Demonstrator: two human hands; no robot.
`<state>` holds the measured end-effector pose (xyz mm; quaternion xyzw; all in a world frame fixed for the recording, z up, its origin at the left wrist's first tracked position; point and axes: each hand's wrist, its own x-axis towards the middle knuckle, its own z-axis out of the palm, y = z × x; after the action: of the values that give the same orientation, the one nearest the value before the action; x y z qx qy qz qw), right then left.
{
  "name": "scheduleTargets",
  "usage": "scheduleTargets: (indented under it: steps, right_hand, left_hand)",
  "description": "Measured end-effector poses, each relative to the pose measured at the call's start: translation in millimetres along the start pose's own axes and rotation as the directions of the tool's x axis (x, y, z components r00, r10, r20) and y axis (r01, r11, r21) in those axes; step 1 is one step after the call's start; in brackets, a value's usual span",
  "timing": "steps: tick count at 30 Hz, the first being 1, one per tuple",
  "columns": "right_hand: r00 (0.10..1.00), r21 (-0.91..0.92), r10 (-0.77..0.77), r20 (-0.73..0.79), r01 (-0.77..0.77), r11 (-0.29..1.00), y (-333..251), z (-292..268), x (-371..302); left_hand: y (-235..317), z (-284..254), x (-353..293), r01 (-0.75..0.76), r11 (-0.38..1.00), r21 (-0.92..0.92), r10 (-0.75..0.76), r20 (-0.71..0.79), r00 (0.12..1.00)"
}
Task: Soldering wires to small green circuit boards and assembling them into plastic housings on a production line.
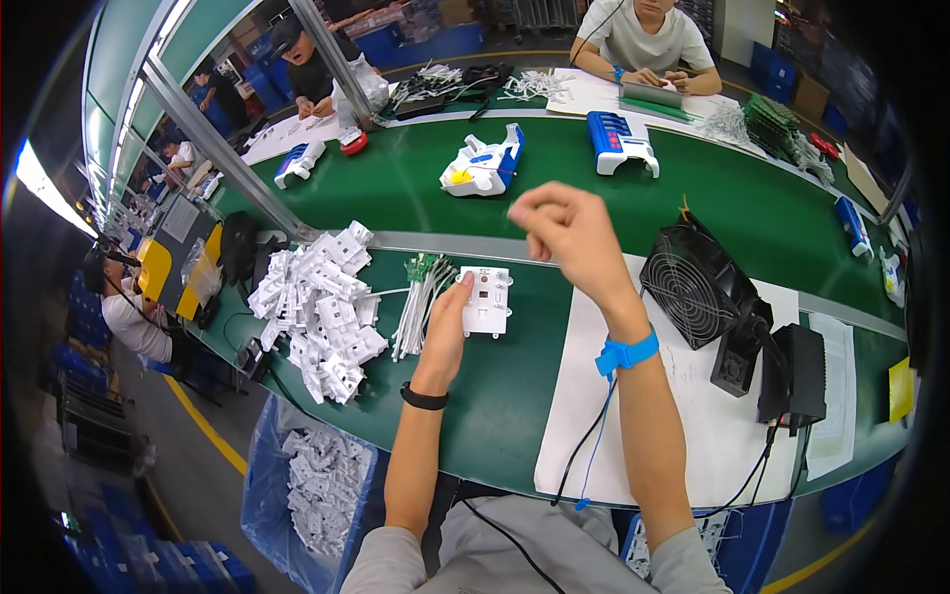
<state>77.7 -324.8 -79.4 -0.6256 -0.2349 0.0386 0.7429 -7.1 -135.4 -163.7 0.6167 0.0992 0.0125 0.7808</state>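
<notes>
My left hand (450, 322) grips a small flat white plastic part (486, 302) with little square openings, held just above the green bench. My right hand (572, 236) is raised to the right of that part, fingers curled together. Whatever it may hold is too small or hidden to make out. Left of my left hand lies a bundle of thin white wires with green circuit boards (424, 297) at their ends. Farther left, similar white plastic parts (322, 307) form a loose pile. A blue strap with a cord circles my right wrist.
A black fan (690, 282) and a black box (792, 376) stand on white sheets at right. Beyond a metal rail, a green belt (396, 188) carries blue-and-white housings (621, 146). Below the bench edge sits a blue-lined bin (259, 475) of white parts. Other people work across the belt.
</notes>
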Motion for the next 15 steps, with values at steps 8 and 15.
scheduleTargets:
  steps: [8,15]
  right_hand:
    - [0.982,-0.297,0.089,0.167,-0.036,0.954,18,13,-3]
    - [0.983,-0.483,0.051,0.178,0.043,0.874,25,6,-3]
  left_hand:
    - [2,7,-3,-0.057,0.997,0.057,0.057,-0.01,0.998]
    - [-6,10,0,-0.101,0.983,0.151,0.113,-0.07,0.991]
